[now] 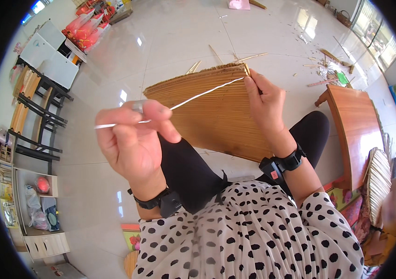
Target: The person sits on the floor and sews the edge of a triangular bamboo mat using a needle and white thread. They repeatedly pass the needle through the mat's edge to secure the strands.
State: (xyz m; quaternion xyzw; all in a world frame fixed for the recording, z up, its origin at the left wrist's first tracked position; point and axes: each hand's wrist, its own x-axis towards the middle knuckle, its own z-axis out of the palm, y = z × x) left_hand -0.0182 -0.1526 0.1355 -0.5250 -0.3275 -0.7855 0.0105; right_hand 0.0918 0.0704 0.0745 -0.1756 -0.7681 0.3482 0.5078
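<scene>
A large panel of thin brown strips (207, 116), its top edge rough, stands tilted between my legs. My left hand (135, 137) is raised in front of the panel's left part, fingers curled on a white string (207, 91), with a metal ring on one finger and a short end of string sticking out leftward. The string runs taut up to the panel's top right corner. There my right hand (265, 97) grips the corner between thumb and fingers, with the string reaching its thumb tip. Both wrists wear black strapped devices.
A low wooden table (356, 130) is at right beside a woven leaf-like piece (377, 179). Dark-legged folded furniture (37, 111) and shelving (39, 204) line the left, red bags (84, 30) the back left. Strips and scraps (335, 74) lie on the tiled floor (114, 69).
</scene>
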